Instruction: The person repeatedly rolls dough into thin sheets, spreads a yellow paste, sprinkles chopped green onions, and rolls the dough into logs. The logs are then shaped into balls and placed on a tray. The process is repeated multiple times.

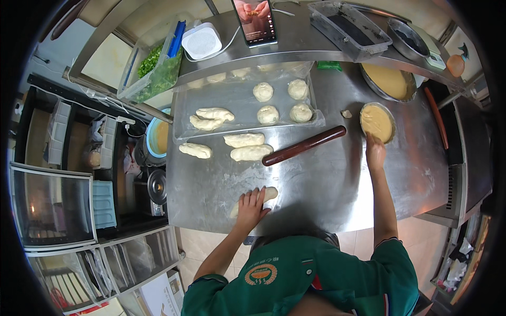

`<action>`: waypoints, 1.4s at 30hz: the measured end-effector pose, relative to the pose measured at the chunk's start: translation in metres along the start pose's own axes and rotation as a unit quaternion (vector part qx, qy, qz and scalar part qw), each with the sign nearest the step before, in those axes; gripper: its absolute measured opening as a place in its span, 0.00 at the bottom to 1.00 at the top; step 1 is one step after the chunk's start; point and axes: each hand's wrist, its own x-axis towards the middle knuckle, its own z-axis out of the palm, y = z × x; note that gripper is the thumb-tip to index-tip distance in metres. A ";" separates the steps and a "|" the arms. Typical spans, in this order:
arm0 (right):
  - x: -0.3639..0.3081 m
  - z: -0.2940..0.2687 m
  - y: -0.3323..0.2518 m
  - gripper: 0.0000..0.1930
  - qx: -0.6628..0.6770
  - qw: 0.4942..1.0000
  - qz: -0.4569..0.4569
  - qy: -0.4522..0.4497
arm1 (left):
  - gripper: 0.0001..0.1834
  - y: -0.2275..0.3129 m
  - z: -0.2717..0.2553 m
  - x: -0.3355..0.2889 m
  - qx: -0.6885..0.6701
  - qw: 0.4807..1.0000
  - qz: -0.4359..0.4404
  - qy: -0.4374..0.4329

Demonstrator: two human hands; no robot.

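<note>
- Fingers of my left hand lie extended over a dough strip at the bench's near edge, not closed round it; its ends show on both sides.
- My right arm reaches far and right, its hand at the near rim of a small bowl of yellowish stuff; I cannot tell whether those fingers grip the rim or dip inside.
- Pale lettering and a round orange emblem are printed on my green shirt; the phone shows small text beside a picture of hands.
- Between the dough strip and the small bowl, a dark brown rolling pin slants across the bench.
- Three dough pieces lie left of the pin, just near of a tray with dough strips at its left and round dough balls at its right.
- Across the far side, a metal shelf hides part of the tray and carries the phone, a white box and a clear tub.
- Far right stands a larger bowl of yellow mixture.
</note>
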 end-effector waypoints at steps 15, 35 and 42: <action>-0.183 0.006 -0.231 0.32 0.202 0.917 -0.170 -0.300 | 0.20 -0.107 -0.004 -0.002 -0.669 0.597 -0.402 0.188; -0.124 0.015 -0.241 0.43 0.070 0.993 -0.070 -0.068 | 0.48 -0.011 0.067 0.052 -0.116 0.992 -0.002 0.044; -0.198 -0.019 -0.237 0.36 0.104 0.958 -0.181 -0.194 | 0.46 -0.001 0.042 -0.025 -0.150 0.979 0.126 -0.055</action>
